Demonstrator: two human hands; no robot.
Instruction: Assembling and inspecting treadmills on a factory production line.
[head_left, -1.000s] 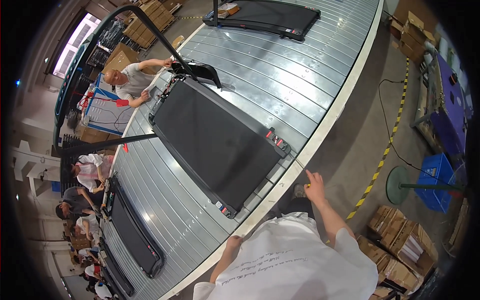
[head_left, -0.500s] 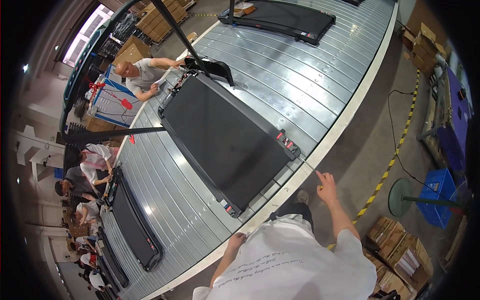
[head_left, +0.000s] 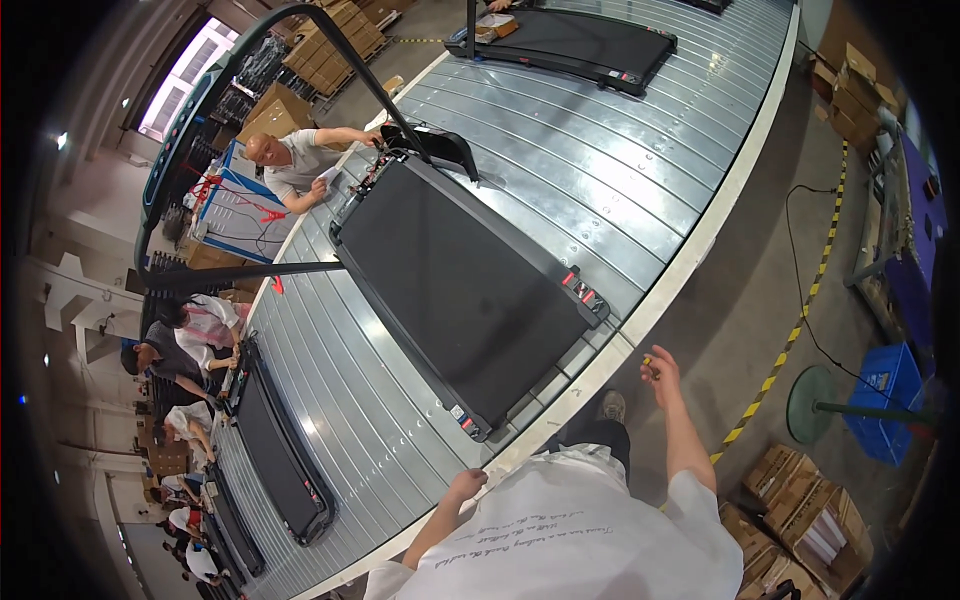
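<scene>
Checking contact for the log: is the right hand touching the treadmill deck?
No: the right hand is raised over the floor beside the conveyor, clear of the treadmill, pinching a small yellowish object.

A long conveyor of ribbed grey metal slats [head_left: 640,190] is curving through the view and carrying three flat black treadmills. The nearest treadmill [head_left: 455,285] is lying diagonally, its rear end close to the pale conveyor edge. A second treadmill [head_left: 575,45] is resting farther along; a third treadmill [head_left: 280,450] is lying back down the line.
</scene>
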